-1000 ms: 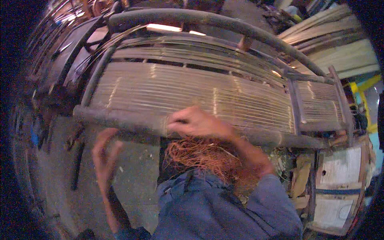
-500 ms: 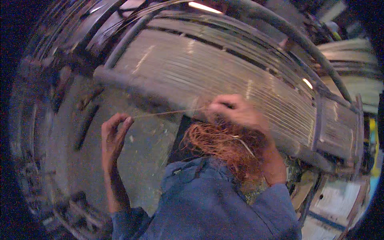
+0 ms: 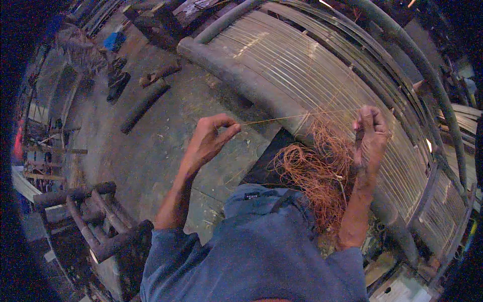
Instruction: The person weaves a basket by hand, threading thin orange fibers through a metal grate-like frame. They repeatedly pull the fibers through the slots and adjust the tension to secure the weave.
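Strand (image 3: 282,119) runs taut left to right, mid-scene, over the floor (image 3: 151,151) and slat frame (image 3: 312,70). Left hand (image 3: 209,138): grip pinched on strand's left end. Orange fibre bundle (image 3: 317,173) sits near, between the hands. Right hand (image 3: 371,136): grip closed on strand's right end, against the frame.

Dusty concrete floor (image 3: 151,151), littered with scraps. Dark pipes (image 3: 143,103) lying toward its far left edge. Slatted frame (image 3: 312,70) resting along the right.

left hand (image 3: 210,137) and right hand (image 3: 371,133) pull a thin strand (image 3: 292,118) taut over the slatted frame (image 3: 322,75).
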A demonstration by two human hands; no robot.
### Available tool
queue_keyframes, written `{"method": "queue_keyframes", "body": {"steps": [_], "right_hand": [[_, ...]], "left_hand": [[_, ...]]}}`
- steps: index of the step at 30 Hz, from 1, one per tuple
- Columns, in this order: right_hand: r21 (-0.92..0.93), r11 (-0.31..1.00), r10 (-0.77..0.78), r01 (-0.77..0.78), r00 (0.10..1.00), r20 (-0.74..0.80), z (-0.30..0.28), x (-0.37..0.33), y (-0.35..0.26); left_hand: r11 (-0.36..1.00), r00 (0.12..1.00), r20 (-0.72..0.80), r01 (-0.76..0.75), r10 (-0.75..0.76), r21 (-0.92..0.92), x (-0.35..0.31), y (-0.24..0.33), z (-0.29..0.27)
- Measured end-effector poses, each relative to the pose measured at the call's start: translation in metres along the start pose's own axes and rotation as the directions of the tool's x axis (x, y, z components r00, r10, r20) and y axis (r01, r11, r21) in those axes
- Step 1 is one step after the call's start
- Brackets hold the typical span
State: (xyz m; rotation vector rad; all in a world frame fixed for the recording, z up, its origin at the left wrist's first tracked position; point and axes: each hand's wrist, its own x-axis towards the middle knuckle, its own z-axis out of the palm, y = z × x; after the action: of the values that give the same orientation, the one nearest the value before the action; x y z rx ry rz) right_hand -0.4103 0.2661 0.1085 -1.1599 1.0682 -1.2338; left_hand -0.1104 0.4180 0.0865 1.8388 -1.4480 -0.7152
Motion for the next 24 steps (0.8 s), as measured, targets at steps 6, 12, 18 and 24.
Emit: {"method": "queue_keyframes", "body": {"steps": [6, 12, 18, 24], "right_hand": [[0.031, 0.982, -0.185, 0.184, 0.982, 0.023, 0.019, -0.009, -0.023], [-0.486, 0.801, 0.024, 0.349, 0.793, 0.609, 0.053, -0.038, -0.03], [-0.463, 0.843, 0.062, 0.272, 0.807, 0.587, 0.087, -0.036, 0.004], [-0.322, 0.939, 0.068, 0.12, 0.853, 0.517, 0.085, -0.033, 0.022]], "left_hand": [[0.999, 1.0, 0.025, 0.009, -0.008, -0.037, -0.002, 0.008, 0.002], [0.946, 0.989, -0.144, -0.06, 0.015, -0.318, 0.013, 0.001, 0.013], [0.872, 0.998, -0.053, -0.047, 0.024, -0.486, 0.009, 0.04, 0.039], [0.804, 1.0, -0.004, -0.011, 0.01, -0.595, 0.006, 0.05, 0.055]]}}
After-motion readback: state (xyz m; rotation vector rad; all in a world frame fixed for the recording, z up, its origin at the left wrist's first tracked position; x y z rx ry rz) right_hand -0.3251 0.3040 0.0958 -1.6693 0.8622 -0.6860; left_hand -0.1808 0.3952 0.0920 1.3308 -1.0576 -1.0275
